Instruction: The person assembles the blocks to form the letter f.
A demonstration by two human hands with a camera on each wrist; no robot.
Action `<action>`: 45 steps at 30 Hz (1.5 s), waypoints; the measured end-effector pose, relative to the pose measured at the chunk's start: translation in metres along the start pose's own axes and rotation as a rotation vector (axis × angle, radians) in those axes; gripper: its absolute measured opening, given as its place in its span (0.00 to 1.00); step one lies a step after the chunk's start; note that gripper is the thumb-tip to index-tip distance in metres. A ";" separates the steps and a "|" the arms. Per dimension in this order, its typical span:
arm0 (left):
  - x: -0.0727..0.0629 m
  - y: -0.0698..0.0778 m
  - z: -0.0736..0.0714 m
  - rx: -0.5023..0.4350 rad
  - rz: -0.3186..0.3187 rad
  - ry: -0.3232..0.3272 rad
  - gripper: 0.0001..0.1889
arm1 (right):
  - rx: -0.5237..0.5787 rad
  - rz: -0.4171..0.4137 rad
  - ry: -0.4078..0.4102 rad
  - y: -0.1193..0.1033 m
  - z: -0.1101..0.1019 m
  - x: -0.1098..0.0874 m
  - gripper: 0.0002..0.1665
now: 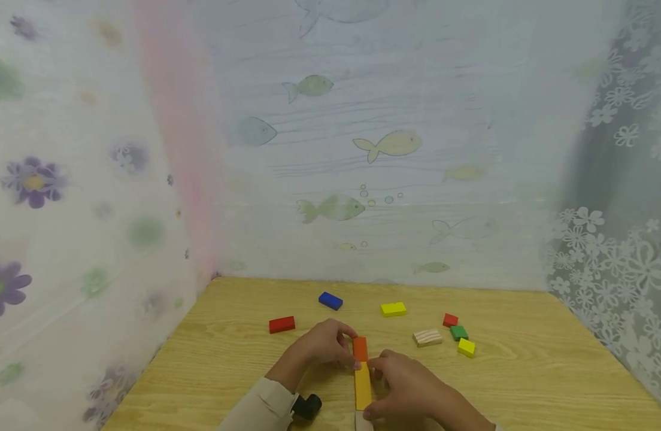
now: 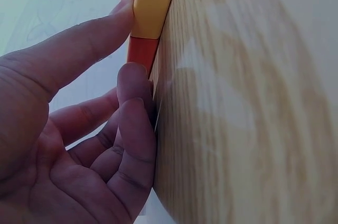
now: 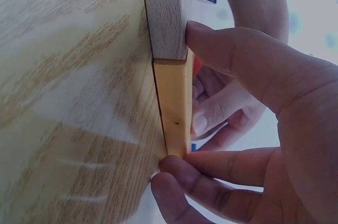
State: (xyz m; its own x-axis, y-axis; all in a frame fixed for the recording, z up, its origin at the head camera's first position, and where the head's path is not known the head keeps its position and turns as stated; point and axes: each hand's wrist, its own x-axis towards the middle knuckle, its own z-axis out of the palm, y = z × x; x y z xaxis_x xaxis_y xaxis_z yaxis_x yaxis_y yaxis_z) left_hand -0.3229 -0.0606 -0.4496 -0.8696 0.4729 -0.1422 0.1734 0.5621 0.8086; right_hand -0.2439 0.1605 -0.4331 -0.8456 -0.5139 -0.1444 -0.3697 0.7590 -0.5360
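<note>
Three blocks lie end to end in a row on the wooden table: an orange-red block (image 1: 360, 347) at the far end, a yellow-orange block (image 1: 363, 388) in the middle and a plain wood block (image 1: 364, 422) nearest me. From the left side, my left hand (image 1: 326, 346) holds the orange-red block, thumb by its seam with the yellow-orange block and fingers curled at the far end. My right hand (image 1: 408, 383) grips along the yellow-orange block from the right. In the right wrist view its thumb touches the plain wood block (image 3: 168, 18) near the seam, with fingertips at the yellow-orange block's far end.
Farther back lie a red block (image 1: 282, 324), a blue block (image 1: 330, 300) and a yellow block (image 1: 393, 309). To the right are a striped wood block (image 1: 427, 337) and small red (image 1: 450, 320), green (image 1: 459, 333) and yellow (image 1: 466, 348) blocks. Printed curtains enclose the table (image 1: 212, 359).
</note>
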 end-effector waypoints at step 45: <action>0.001 -0.002 -0.001 0.004 -0.010 -0.010 0.29 | -0.150 -0.019 0.040 -0.008 0.003 0.000 0.52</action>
State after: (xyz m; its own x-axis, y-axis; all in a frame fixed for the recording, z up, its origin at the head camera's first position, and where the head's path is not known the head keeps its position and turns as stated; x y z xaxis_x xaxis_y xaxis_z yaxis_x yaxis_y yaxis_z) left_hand -0.3248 -0.0618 -0.4510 -0.8665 0.4741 -0.1562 0.1667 0.5698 0.8047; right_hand -0.2395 0.1533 -0.4316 -0.8515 -0.5145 -0.1008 -0.4365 0.8022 -0.4073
